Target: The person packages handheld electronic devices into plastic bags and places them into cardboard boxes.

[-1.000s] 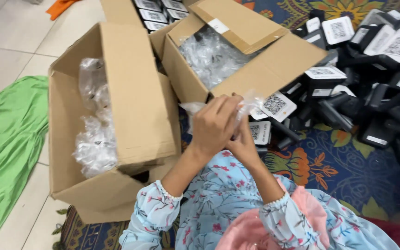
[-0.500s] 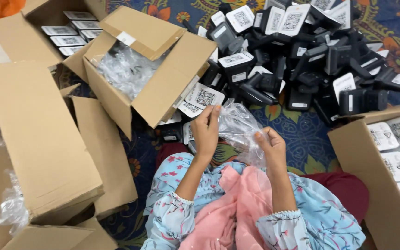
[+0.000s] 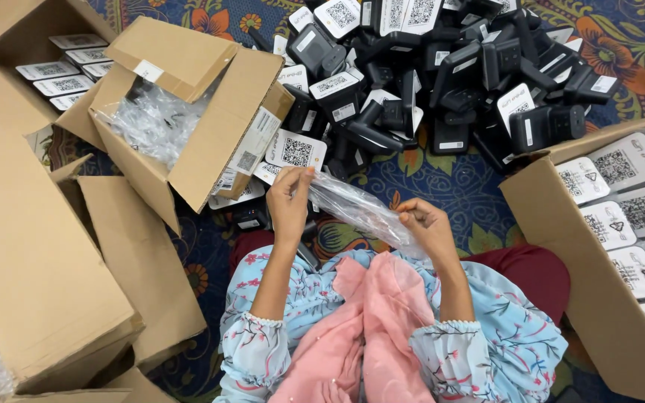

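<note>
A clear plastic bag point(image 3: 356, 209) is stretched between both my hands above my lap. My left hand point(image 3: 290, 201) pinches its upper left end, and my right hand point(image 3: 425, 226) grips the lower right end. Just beyond the bag lies a heap of black box-shaped devices point(image 3: 442, 82), several with white coded labels on them. One white-labelled device point(image 3: 296, 151) lies right behind my left hand.
An open cardboard box point(image 3: 210, 134) holding clear plastic bags stands at the left. Another box point(image 3: 561, 224) at the right holds rows of white-labelled devices. Large cardboard boxes point(image 3: 31, 261) fill the left side, on a patterned blue carpet point(image 3: 457, 186).
The view has swung from the left boxes toward the device heap. My hands have drawn apart, and the bag is now pulled out long between them.
</note>
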